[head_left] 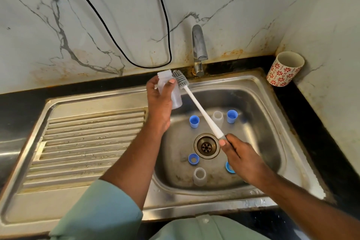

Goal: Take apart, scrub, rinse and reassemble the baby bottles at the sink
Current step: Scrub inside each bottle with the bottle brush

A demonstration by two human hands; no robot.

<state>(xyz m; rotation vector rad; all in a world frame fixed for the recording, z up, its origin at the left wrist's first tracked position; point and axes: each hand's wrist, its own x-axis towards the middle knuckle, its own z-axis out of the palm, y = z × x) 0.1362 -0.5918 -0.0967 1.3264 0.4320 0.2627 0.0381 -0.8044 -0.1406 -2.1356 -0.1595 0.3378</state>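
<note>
Your left hand [158, 101] grips a clear bottle body [169, 91], held tilted above the back-left edge of the steel sink [272, 122], its threaded mouth pointing up and away from you. Your right hand [236, 155] is clenched round the grey grip of the bottle brush [196, 103]; the grey bristle head lies just beside the bottle's mouth, outside it, not yet inserted as far as can be seen. In the basin around the drain [206, 145] stand two blue caps [194, 121], two clear inner pieces [217, 118], and two blue collar rings [193, 158], one ring partly hidden under your right hand. The tap [198, 48] shows no water running. Judgement: the scrub of this bottle is about to begin. Line the brush shaft up with the bottle's axis before pushing in, so the bristles enter squarely. Turn the bottle against the brush, reach the base, then work the threads. Keep the bottle over the basin, since a wet clear body is likely to slip.
</note>
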